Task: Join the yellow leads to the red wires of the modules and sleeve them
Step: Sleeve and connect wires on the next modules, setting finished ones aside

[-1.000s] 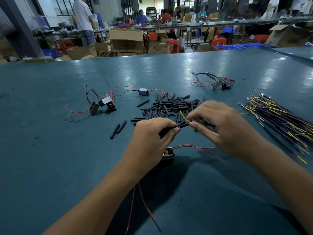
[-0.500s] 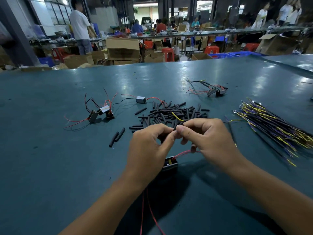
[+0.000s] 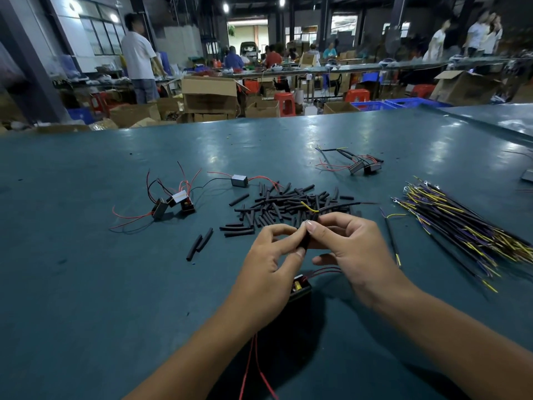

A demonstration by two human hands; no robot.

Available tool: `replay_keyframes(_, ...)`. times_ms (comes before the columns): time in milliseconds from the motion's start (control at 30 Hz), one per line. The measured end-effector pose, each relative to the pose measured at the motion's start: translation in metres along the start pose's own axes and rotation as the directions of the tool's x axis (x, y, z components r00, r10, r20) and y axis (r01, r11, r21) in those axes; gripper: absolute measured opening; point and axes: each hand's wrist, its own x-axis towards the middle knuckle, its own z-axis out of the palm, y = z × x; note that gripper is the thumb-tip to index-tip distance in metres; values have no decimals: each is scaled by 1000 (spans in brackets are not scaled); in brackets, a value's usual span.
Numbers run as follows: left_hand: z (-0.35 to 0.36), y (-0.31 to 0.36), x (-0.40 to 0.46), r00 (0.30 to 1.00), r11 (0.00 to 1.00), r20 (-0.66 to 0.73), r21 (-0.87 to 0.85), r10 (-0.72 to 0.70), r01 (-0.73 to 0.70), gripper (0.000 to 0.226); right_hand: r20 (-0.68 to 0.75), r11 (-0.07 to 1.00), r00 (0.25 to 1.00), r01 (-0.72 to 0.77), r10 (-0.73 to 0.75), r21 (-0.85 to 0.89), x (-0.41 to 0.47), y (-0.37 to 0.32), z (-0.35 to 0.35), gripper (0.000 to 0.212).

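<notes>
Head view | left hand [image 3: 269, 256] and right hand [image 3: 350, 249] both pinch black sleeve [image 3: 305, 241], probably upright | yellow lead [image 3: 310, 207] exits up-right, away from module [image 3: 300, 285] below.

A smooth, teal table top [image 3: 86, 284] with a soft sheen, catching pale reflections of ceiling lights far beyond the hands. Just past the fingertips lies a heap of matt black tubing pieces [image 3: 288, 203], rubbery-looking plastic, while to the right of the right hand [image 3: 349, 255] a bundle of leads [image 3: 461, 229] shows smooth yellow, purple and black plastic insulation with small shiny metal ring ends. Beneath the left hand [image 3: 274, 261] sits a dark plastic module [image 3: 300, 287] with thin, glossy red wires [image 3: 326, 269].
</notes>
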Motion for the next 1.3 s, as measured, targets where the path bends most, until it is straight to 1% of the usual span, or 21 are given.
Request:
replay_keyframes(67,0,2,0,998,1000,67,12,0,-1,42,-22,1000,1000,17,-17,-9,2,-2,-1,12)
replay_keyframes(133,-3,3,1,995,996,87,69,57,-63,43,-49,998,997,56,-58,-37,6,-6,-3,9)
replay_keyframes(200,-10,1,5,988,969,-5,197,153,-149,46,-75,993,992,98,-103,-63,12,-13,-7,9)
replay_keyframes(233,-13,-1,7,980,956,-69,245,186,-164,47,-79,991,990,113,-118,-65,16,-18,-10,11)
replay_keyframes(300,-18,-4,8,968,956,-162,254,192,-147,40,-54,985,987,143,-149,-91,25,-30,-17,11)
replay_keyframes(367,-18,-9,9,968,963,-191,245,165,-116,33,-10,972,985,171,-175,-161,40,-46,-25,14)
replay_keyframes(433,-15,-13,11,971,963,-192,256,142,-90,29,14,958,982,187,-189,-217,65,-62,-33,14)
replay_keyframes(500,-11,-15,12,976,958,-173,277,130,-78,25,-9,942,978,198,-209,-270,99,-77,-43,13)
replay_keyframes(667,-1,-20,10,988,933,-48,338,150,-125,15,-78,892,968,186,-237,-412,199,-106,-72,3)
replay_keyframes(733,0,-22,10,988,928,-29,347,154,-134,13,-146,853,951,170,-274,-494,237,-111,-81,7)
replay_keyframes(800,0,-25,11,987,925,-22,353,160,-142,12,-213,819,933,127,-290,-559,270,-107,-89,7)
replay_keyframes(833,0,-26,11,986,923,-17,355,167,-150,11,-234,795,928,97,-290,-599,285,-102,-93,11)
replay_keyframes(867,1,-27,12,985,921,-13,357,172,-157,11,-241,759,928,65,-285,-648,299,-93,-98,14)
replay_keyframes(933,5,-29,13,985,920,4,357,173,-163,11,-251,688,933,-3,-260,-725,321,-73,-109,14)
replay_keyframes(1033,10,-32,14,985,922,47,348,164,-170,11,-281,639,931,-71,-233,-766,344,-46,-127,7)
replay_keyframes(1100,12,-34,15,983,918,62,352,174,-184,11,-266,559,941,-107,-210,-822,355,-34,-135,8)
replay_keyframes(1167,13,-35,17,983,914,65,364,169,-181,14,-255,457,942,-132,-219,-879,361,-27,-137,17)
replay_keyframes(1200,13,-35,18,985,914,57,367,164,-174,17,-255,426,937,-136,-237,-894,363,-25,-135,21)
replay_keyframes(1300,9,-34,18,990,944,67,302,122,-136,28,-263,314,936,-183,-233,-932,365,-20,-125,31)
